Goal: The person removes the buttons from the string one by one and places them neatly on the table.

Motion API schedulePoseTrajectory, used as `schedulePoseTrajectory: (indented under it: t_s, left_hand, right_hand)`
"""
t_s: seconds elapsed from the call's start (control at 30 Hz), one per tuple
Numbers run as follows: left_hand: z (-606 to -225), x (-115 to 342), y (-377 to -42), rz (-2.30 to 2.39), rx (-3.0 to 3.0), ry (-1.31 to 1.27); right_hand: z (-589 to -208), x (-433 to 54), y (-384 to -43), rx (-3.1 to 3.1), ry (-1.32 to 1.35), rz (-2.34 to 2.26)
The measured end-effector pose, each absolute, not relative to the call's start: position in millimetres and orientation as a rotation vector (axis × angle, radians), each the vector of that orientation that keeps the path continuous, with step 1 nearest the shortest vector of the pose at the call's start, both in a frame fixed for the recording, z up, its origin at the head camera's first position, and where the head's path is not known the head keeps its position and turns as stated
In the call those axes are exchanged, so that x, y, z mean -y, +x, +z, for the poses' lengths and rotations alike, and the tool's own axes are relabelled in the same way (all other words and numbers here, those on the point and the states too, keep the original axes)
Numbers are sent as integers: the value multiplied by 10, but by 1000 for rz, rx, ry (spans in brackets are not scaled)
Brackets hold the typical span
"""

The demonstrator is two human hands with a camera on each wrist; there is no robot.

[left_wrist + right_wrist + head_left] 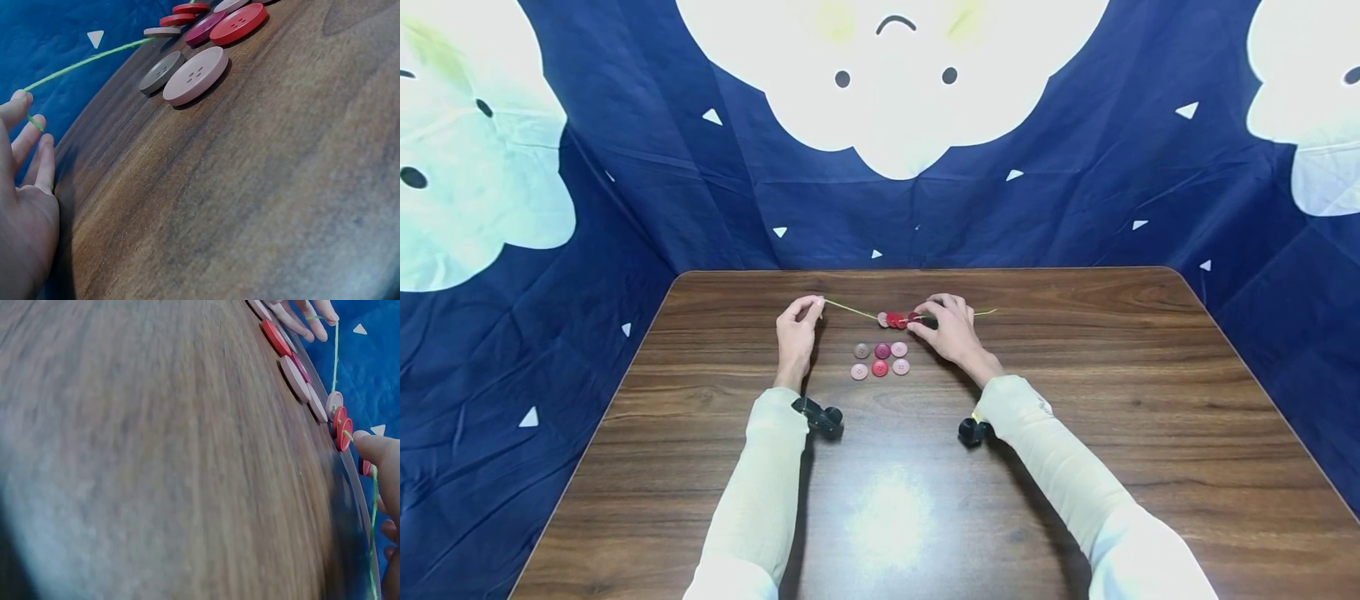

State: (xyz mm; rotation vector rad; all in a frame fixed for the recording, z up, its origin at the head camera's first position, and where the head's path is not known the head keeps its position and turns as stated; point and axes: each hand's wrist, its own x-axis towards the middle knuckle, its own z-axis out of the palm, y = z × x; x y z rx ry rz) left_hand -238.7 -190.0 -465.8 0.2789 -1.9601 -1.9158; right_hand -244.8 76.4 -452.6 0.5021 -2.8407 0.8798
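My left hand pinches the left end of a yellow-green string between thumb and fingertip. From there the string slopes down to the right, through a pale pink button and red buttons. At the right, my right hand pinches a dark red button that is on the string; the thumb covers part of it. The string's free tail sticks out past this hand. In the right wrist view, the threaded red button stands on edge beside the thumb.
Below the string, several loose buttons lie in two rows on the wooden table: a grey-brown one, a magenta one, a red one and pink ones. A blue cloth with cloud shapes hangs behind the table.
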Motion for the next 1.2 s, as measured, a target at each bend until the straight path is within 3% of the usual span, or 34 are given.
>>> schedulePoseTrajectory:
  t_s: [1.2]
  left_hand:
    - [-4656, 1903, -2391, -1953, 1936, 277]
  right_hand:
    - [-4539, -993, -2458, 2822, 443, 872]
